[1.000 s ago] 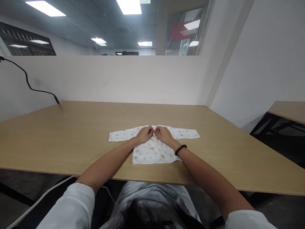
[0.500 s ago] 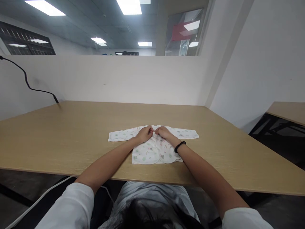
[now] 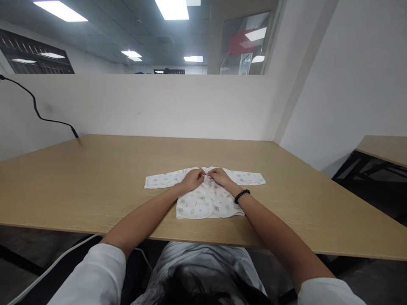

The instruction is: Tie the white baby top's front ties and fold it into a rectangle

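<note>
A small white baby shirt [image 3: 194, 204] with a pastel print lies spread on the wooden table [image 3: 95, 182], its sleeves stretched out to both sides and its rounded front hems toward me. My left hand [image 3: 192, 179] pinches the fabric at the upper front, just below the neckline. Right beside it, my right hand [image 3: 219, 176] pinches the other front edge, with a black beaded bracelet [image 3: 242, 195] on that wrist. The fingertips of both hands nearly meet at the middle of the front. Whatever small fastening may be between them is hidden.
A white partition [image 3: 178, 106] rises behind the table, with a wall on the right. A black flexible cable-like stem [image 3: 41, 117] stands at the back left. Another table [image 3: 384, 146] is at the far right. A white cable [image 3: 57, 260] hangs below the front edge at left.
Both hands stay at the upper front of the shirt. The fingers have shifted slightly, and my right wrist has moved a little down and to the right.
</note>
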`<state>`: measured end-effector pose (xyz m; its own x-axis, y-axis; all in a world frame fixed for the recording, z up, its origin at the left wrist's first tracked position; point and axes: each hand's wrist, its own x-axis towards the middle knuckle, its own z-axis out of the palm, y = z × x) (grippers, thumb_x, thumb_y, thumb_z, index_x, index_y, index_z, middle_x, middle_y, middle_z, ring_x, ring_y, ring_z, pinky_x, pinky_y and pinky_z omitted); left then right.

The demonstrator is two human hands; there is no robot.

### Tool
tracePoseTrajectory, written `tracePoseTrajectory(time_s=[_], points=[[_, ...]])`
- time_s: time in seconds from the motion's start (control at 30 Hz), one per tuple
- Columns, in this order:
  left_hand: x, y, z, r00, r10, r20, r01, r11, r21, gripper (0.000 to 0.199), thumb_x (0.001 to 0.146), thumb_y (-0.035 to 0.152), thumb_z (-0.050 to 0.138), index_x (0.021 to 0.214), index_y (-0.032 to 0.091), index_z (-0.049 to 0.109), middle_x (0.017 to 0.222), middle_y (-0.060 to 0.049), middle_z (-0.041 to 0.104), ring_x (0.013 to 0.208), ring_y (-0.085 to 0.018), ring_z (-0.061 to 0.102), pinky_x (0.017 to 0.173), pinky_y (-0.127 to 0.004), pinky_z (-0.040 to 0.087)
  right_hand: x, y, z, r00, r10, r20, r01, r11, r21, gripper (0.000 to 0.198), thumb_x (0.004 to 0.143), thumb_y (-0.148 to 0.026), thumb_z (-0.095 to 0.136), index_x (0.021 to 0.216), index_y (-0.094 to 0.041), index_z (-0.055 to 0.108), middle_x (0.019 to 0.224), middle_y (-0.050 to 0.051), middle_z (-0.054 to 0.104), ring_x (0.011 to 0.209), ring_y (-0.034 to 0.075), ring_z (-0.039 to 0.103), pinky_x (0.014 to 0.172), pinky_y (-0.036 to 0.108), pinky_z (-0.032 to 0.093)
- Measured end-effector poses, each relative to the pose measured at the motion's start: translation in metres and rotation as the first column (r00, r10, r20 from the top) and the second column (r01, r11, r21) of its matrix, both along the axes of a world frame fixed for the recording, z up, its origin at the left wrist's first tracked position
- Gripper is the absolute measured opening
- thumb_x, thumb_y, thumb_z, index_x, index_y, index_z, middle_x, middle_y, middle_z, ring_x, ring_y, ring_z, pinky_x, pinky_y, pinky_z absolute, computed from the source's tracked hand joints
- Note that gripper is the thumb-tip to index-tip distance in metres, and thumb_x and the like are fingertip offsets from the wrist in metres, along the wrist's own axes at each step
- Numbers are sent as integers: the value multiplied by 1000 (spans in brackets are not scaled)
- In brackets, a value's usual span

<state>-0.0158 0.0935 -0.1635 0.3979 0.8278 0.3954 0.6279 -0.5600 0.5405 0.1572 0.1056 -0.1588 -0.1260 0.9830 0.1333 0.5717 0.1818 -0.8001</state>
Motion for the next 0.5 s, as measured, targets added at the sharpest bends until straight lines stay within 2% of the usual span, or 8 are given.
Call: tracePoseTrajectory(time_s=[0.23,0.5], points=[[0,1,1,999,5,-35,-5,1000,18,17,79,13,52,87,18,66,75,-2,64,70,-17,58,68,-26,45,1,-3,1,1000,5,26,-6,1000,15,9,66,-21,62,67,-15,69,59,-1,63,61,14,57,55,21,36],[-1,3,-1,999,21,-34,-20,999,44,10,81,15,55,84,18,64,78,-3,64,76,-19,59,73,-29,47,6,-8,-1,989,134,-63,-133,991,17,22,65,-16,65,86,-14,73,57,-5,59,56,12,52,53,20,37]])
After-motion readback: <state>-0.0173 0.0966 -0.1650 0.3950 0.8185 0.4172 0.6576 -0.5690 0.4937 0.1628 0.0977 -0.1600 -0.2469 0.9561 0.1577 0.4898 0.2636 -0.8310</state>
